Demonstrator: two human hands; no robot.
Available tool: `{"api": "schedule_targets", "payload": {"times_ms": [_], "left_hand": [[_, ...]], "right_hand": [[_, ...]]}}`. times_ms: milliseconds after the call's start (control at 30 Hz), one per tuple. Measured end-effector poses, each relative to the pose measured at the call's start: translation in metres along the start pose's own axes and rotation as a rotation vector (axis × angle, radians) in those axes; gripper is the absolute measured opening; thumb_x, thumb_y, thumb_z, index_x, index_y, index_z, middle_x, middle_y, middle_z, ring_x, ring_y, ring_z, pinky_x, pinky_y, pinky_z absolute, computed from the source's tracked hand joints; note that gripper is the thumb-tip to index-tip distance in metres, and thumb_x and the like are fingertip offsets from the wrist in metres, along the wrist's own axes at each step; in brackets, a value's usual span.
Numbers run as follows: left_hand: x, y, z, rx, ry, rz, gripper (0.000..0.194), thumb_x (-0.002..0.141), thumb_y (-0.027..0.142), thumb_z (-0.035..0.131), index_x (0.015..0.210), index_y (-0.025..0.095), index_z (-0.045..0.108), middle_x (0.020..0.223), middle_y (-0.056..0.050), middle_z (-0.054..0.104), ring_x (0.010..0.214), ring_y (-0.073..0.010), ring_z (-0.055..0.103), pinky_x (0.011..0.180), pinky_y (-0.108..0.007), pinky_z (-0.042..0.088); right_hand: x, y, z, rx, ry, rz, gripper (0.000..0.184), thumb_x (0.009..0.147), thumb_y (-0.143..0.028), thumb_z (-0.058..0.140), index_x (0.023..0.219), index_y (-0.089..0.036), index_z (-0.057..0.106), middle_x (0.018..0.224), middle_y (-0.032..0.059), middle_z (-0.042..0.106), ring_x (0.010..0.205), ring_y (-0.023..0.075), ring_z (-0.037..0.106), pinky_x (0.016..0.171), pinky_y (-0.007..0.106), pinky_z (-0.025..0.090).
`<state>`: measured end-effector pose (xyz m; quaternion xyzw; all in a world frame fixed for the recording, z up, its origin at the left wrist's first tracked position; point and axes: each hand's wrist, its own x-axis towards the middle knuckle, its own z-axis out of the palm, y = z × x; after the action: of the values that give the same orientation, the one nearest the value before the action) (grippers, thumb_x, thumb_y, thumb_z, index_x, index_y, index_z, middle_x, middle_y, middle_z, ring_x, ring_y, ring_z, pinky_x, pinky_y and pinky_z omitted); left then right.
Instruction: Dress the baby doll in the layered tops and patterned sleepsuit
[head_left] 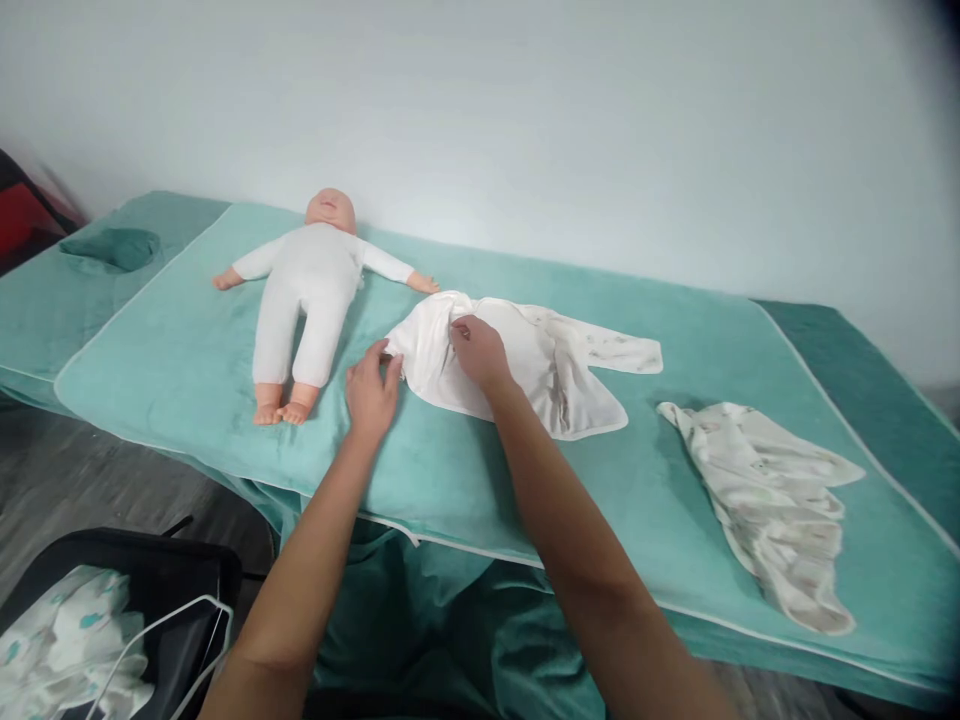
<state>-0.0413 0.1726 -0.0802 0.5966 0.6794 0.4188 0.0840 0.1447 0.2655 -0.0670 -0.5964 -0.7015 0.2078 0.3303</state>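
While reaching over a long, bed-like table covered in teal plush with pale piping [652, 430], works with both hands at a thin white long-sleeved baby shirt [525, 345], spread out near the middle of the cover. With the right hand [480, 352], fingers curled inward, appears to grip a small fold of cloth on the left part of the shirt. With the left hand [373, 392], thumb and fingers slightly parted, touches the tip of the bunched left-lying sleeve [411, 345]; impossible to tell a light pinch from mere contact.

Judging by the lie of the cloth, seems only partway through arranging it. Has the right-lying sleeve [619, 350] already stretched out and the body opened wide; has the left-lying sleeve gathered up, apparently yet to be straightened, along with deep folds at the lower right.

To the left, has a baby doll with pink head, hands and feet and a white cloth body [315, 265] lying face up, arms outspread, one doll hand just beside the shirt and no part inside it. To the right, well apart from both hands, has a crumpled off-white, faintly patterned cloth [780, 490], untouched and seemingly not yet dealt with; too rumpled to make out its cut.
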Motion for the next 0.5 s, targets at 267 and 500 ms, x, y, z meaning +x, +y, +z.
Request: {"api": "schedule_targets", "payload": {"times_ms": [267, 500], "left_hand": [[0.002, 0.000, 0.008, -0.201, 0.150, 0.011, 0.028, 0.102, 0.025, 0.043, 0.120, 0.021, 0.064, 0.120, -0.009, 0.073, 0.110, -0.0205, 0.067, 0.094, -0.033, 0.054], [0.059, -0.009, 0.005, -0.201, 0.389, 0.052, 0.028, 0.100, 0.020, 0.041, 0.123, 0.019, 0.058, 0.124, -0.011, 0.066, 0.120, -0.0210, 0.061, 0.101, -0.037, 0.051]], "right_hand": [[-0.003, 0.005, 0.018, 0.013, 0.023, -0.043, 0.023, 0.094, -0.027, 0.045, 0.097, -0.023, 0.068, 0.104, 0.0097, 0.072, 0.097, 0.0280, 0.061, 0.089, 0.042, 0.048], [-0.002, 0.010, 0.014, -0.034, 0.029, -0.175, 0.037, 0.085, -0.017, 0.049, 0.115, -0.020, 0.070, 0.124, 0.0115, 0.072, 0.118, 0.0307, 0.059, 0.109, 0.048, 0.044]]}}
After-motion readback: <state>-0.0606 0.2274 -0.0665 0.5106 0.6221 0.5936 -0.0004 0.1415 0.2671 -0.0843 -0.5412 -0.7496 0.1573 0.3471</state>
